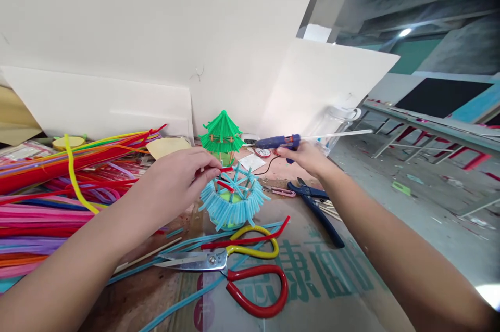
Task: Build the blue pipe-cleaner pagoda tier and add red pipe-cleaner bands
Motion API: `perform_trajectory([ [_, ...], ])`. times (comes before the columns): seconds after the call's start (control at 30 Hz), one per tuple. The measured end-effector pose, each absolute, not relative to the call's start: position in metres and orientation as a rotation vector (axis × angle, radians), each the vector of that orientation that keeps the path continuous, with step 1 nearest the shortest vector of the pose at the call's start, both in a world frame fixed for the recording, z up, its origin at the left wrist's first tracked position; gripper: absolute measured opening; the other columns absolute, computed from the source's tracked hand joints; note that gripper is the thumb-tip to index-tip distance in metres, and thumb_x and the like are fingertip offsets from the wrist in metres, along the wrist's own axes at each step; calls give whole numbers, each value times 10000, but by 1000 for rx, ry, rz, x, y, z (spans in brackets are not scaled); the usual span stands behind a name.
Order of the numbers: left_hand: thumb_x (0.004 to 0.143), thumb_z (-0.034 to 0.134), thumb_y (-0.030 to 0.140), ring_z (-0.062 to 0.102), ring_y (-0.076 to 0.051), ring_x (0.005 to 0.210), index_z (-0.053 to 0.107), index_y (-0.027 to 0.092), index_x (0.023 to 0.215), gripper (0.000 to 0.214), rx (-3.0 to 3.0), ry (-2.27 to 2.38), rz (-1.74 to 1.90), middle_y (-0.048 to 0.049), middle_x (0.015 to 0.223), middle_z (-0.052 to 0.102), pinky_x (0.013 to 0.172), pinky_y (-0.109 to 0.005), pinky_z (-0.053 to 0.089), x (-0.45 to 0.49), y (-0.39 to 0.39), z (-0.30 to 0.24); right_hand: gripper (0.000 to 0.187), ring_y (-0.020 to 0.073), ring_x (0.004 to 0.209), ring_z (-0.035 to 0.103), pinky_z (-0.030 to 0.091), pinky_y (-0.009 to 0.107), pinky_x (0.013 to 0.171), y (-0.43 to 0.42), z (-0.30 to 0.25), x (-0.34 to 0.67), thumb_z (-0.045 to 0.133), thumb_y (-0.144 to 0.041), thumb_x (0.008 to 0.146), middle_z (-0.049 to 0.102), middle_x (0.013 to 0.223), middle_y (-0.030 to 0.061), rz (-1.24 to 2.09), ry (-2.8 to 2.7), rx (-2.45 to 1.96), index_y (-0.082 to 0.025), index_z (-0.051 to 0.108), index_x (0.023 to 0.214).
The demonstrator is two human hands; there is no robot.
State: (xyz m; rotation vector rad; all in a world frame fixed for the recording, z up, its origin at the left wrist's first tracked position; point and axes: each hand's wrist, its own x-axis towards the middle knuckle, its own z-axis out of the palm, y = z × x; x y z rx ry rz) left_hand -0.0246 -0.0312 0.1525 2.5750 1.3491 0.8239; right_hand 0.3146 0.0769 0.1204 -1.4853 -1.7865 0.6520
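My left hand (191, 173) pinches a short red pipe cleaner piece (225, 169) above the near craft model. That model (234, 212) has a skirt of light blue pipe cleaners and upright sticks around a green middle; another red piece lies across its top. My right hand (307, 157) grips a blue glue gun (278, 141), nozzle to the left, with a long clear glue stick (344, 134) out of its back. Behind stands a green-roofed pavilion model (222, 133). In front lie large scissors (216, 260) with one yellow and one red handle, a red pipe cleaner (250, 241) across them.
Piles of coloured pipe cleaners (50, 212) cover the left side. Dark blue pliers (318, 212) and a pink craft knife (279, 191) lie to the right. White boards (234, 35) stand behind, with a clear plastic jug (332, 124) at the back right.
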Motion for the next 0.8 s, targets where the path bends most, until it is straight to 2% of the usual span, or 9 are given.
perform_trajectory([
  [0.13, 997, 476, 404, 673, -231, 916, 723, 210, 985, 314, 2561, 1363, 852, -41, 994, 739, 783, -355, 469, -24, -34, 154, 291, 190, 878, 686, 580, 337, 762, 109, 86, 309, 692, -398, 941, 728, 1029, 69, 736, -1837, -1589, -140, 700, 1076],
  [0.23, 995, 489, 424, 672, -226, 906, 724, 225, 955, 311, 2565, 1362, 859, -28, 969, 740, 774, -349, 463, -25, -35, 153, 331, 223, 1037, 679, 593, 432, 878, 120, 65, 305, 640, -365, 988, 664, 1233, 89, 741, -1878, -1682, -162, 630, 1250],
  [0.3, 996, 492, 422, 672, -222, 910, 723, 234, 956, 300, 2567, 1358, 864, -19, 973, 739, 779, -346, 463, -25, -35, 153, 363, 241, 1080, 668, 587, 451, 904, 124, 56, 304, 640, -369, 987, 644, 1280, 96, 723, -1905, -1757, -169, 614, 1288],
  [0.53, 986, 503, 408, 675, -222, 889, 720, 228, 937, 286, 2574, 1336, 871, -23, 949, 740, 753, -339, 454, -25, -34, 153, 360, 245, 1085, 666, 585, 452, 909, 120, 61, 306, 641, -371, 986, 644, 1285, 95, 545, -2066, -1962, -170, 618, 1284],
  [0.67, 986, 521, 399, 671, -218, 877, 723, 229, 930, 270, 2586, 1328, 872, -16, 943, 741, 746, -336, 448, -26, -34, 154, 343, 242, 1097, 662, 575, 461, 929, 90, 79, 316, 647, -356, 983, 645, 1289, 101, 282, -2124, -2087, -172, 627, 1271],
  [0.7, 983, 529, 389, 670, -216, 870, 724, 228, 922, 260, 2593, 1324, 872, -14, 932, 741, 742, -335, 446, -26, -35, 153, 316, 244, 1094, 664, 565, 463, 936, 79, 85, 319, 655, -340, 976, 662, 1262, 104, 194, -2120, -2115, -165, 645, 1239],
  [0.77, 978, 544, 368, 668, -212, 854, 724, 223, 908, 242, 2609, 1313, 879, -13, 912, 739, 732, -330, 443, -25, -36, 152, 169, 307, 1052, 688, 532, 451, 902, 54, 100, 321, 674, -232, 939, 733, 1082, 167, 40, -2121, -2117, -114, 734, 1044],
  [0.8, 977, 548, 363, 667, -209, 848, 721, 222, 899, 237, 2618, 1308, 888, -11, 903, 737, 729, -328, 442, -24, -36, 151, 140, 326, 1018, 699, 519, 431, 863, 41, 109, 320, 656, -219, 940, 750, 995, 172, -23, -2125, -2093, -121, 756, 950],
])
